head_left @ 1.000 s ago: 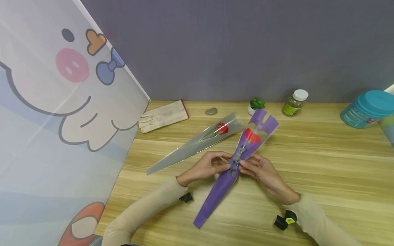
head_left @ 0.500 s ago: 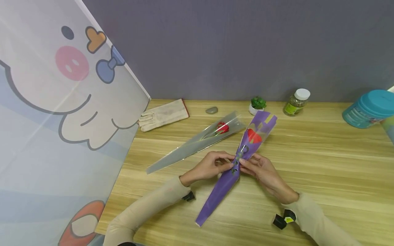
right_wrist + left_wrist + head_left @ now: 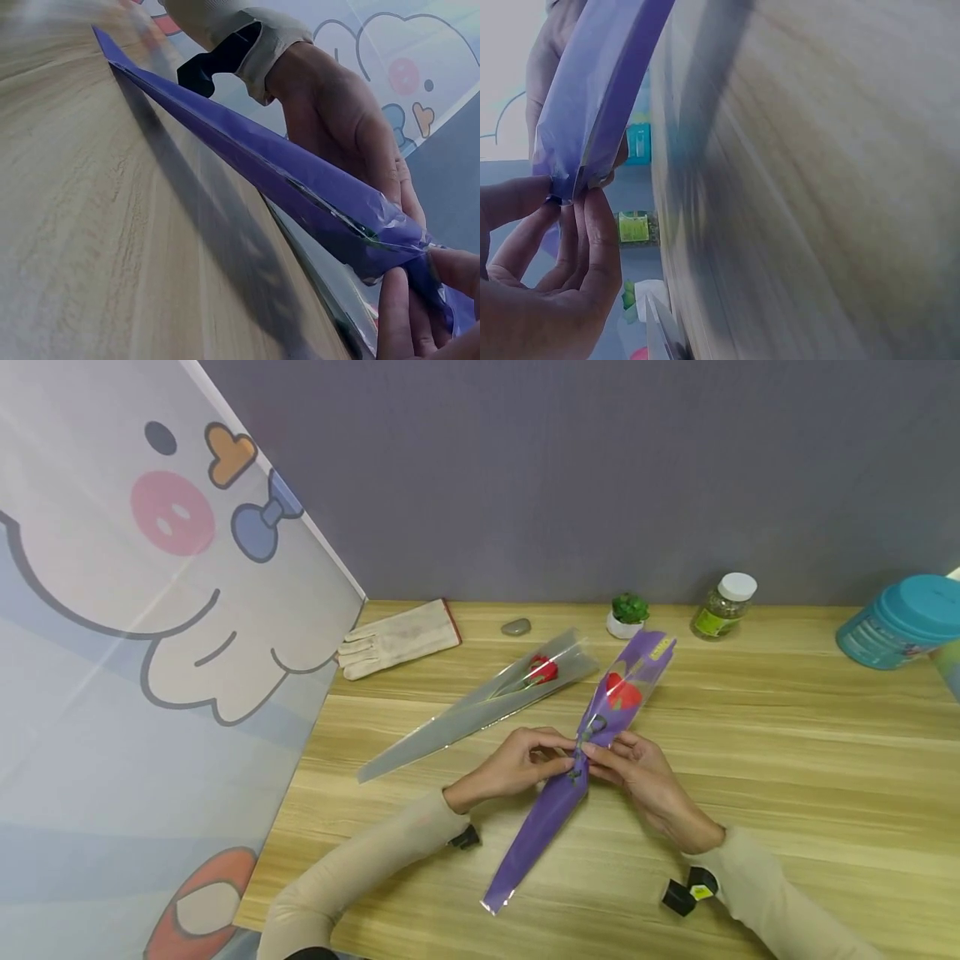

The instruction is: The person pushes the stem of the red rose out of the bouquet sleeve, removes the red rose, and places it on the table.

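A red rose (image 3: 622, 692) shows through the clear window of a purple flower sleeve (image 3: 546, 817), which slants across the middle of the head view. My left hand (image 3: 528, 762) pinches the sleeve's waist from the left, thumb and fingertips on the film. From the right, my right hand (image 3: 648, 785) pinches it just beside them. There the film is gathered narrow and creased. In the right wrist view the lower part of the purple sleeve (image 3: 247, 146) hangs over the table, its shadow below. A second red rose (image 3: 542, 670) in a clear sleeve (image 3: 450, 718) lies on the table behind my left hand.
Along the back edge are a work glove (image 3: 401, 639), a grey stone (image 3: 516, 627), a small potted plant (image 3: 627, 614), a white-capped jar (image 3: 723, 606) and a teal tub (image 3: 903, 622). A cartoon-printed panel (image 3: 180, 635) borders the left side.
The purple sleeve's waist has been squeezed narrower between my hands, and its top has closed in and turned slightly. Its lower tip and my left hand have shifted a little right.
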Available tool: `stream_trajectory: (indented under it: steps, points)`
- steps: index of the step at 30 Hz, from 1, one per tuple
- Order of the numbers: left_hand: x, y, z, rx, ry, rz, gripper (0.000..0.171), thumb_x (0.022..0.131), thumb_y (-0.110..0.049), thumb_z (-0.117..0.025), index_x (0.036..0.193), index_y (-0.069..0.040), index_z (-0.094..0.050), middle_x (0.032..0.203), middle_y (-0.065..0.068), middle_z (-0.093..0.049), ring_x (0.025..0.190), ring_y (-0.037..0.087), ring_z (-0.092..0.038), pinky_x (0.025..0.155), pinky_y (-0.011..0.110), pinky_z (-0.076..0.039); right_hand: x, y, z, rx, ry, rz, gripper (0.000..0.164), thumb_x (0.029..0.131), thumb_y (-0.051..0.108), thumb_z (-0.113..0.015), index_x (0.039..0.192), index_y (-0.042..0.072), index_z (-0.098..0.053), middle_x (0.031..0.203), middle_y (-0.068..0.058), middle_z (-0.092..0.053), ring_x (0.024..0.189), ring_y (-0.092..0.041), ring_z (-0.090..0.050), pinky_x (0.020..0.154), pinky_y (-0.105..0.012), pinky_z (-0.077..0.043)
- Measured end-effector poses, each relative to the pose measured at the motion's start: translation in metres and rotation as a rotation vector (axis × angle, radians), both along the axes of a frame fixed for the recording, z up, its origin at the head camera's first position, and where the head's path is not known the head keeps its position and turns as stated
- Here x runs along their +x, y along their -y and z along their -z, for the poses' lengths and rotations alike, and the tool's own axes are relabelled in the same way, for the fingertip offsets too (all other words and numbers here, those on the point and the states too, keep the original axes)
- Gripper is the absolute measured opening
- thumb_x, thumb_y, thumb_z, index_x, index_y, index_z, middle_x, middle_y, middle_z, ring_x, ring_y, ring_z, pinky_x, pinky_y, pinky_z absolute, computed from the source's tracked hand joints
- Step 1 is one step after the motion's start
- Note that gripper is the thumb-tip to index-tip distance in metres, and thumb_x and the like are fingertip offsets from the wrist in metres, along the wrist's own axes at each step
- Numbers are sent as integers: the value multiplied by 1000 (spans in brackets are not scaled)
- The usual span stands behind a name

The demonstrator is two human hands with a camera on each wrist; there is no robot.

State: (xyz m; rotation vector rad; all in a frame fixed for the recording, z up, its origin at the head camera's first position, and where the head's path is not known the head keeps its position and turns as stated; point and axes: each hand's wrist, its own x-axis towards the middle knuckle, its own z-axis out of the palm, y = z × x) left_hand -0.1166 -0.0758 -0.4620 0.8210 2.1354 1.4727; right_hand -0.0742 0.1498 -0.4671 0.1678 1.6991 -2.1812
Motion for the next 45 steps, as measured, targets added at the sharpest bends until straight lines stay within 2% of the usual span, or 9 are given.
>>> stream_trajectory:
  steps: [8,13,21,27,33,40,45]
  points:
    - [-1,2,-1,45,129,-59,31,95,-5,-75,126,-1,-73,117,21,-76,87,1,-70,79,22,-61,-1,4,1,4,5,15,26,101,5,-67,125,1,-58,98,10,-80,91,-5,-75,85,-22,-62]
    - [0,2,-2,59,164,-103,33,91,-7,-80,123,-3,-74,111,20,-77,81,4,-72,78,23,-61,-2,6,1,8,8,26,31,100,3,-67,129,-1,-57,98,11,-79,89,-4,-75,83,-21,-62]
    - [-1,7,-5,63,175,-141,32,88,-6,-82,120,-6,-76,102,19,-78,74,6,-71,70,24,-60,-2,5,0,11,-11,27,40,100,2,-67,136,-7,-52,99,10,-79,88,-5,-74,82,-22,-62]
    - [-2,14,-5,93,151,-195,31,88,-6,-83,118,-5,-77,96,17,-76,71,7,-71,64,23,-57,-3,2,-1,29,-40,79,29,98,-1,-68,125,2,-59,95,11,-79,85,-2,-72,78,-20,-61]
    - [-4,15,-6,122,165,-201,30,88,-5,-82,118,-2,-76,96,20,-75,70,7,-69,63,18,-51,-4,0,-2,45,-64,92,28,98,-1,-67,123,10,-61,97,13,-78,86,-2,-71,77,-20,-60]
    - [-5,15,-3,118,165,-220,27,91,-7,-80,117,-4,-77,97,13,-75,72,7,-70,64,21,-53,-3,-2,-7,60,-73,92,29,99,1,-66,125,12,-61,99,16,-77,90,0,-71,81,-20,-60]
    - [-4,13,-4,128,193,-234,27,91,-8,-79,118,-3,-76,97,11,-75,72,7,-70,65,25,-56,-6,0,-8,32,-60,100,26,100,4,-66,123,17,-62,100,16,-78,90,1,-72,82,-18,-60]
